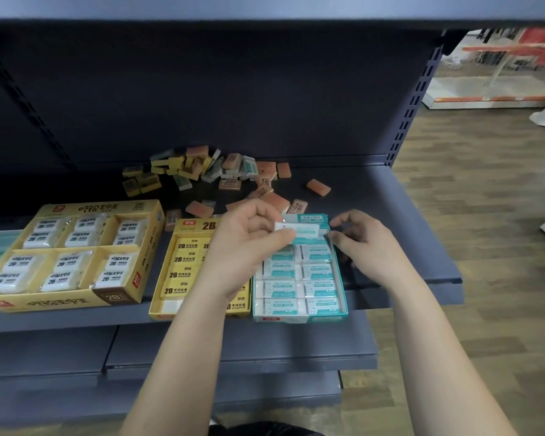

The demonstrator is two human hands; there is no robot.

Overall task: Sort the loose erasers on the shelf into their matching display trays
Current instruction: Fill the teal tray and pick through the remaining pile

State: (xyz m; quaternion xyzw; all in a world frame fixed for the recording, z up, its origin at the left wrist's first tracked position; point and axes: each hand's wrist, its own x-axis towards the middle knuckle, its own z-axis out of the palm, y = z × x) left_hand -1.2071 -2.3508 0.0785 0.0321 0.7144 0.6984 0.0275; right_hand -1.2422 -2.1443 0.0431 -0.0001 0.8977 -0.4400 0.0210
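With left hand (249, 243), pinching eraser (299, 231) between thumb and fingers above far row of teal tray (299, 317). With right hand (362, 243), fingers loosely curled, hovering beside tray's far right corner. Forearms stretched forward over shelf (390, 215). Loose pile (202, 168) behind.

Before me: dark grey shelf (375, 190) with back panel (202, 89) and slotted upright (414, 99); right, wood-plank floor (485, 215); far right, white display unit (472, 103) with orange trim.

Teal-white eraser (306, 229) held over teal tray (328, 316), mixed loose erasers (202, 169) piled behind.
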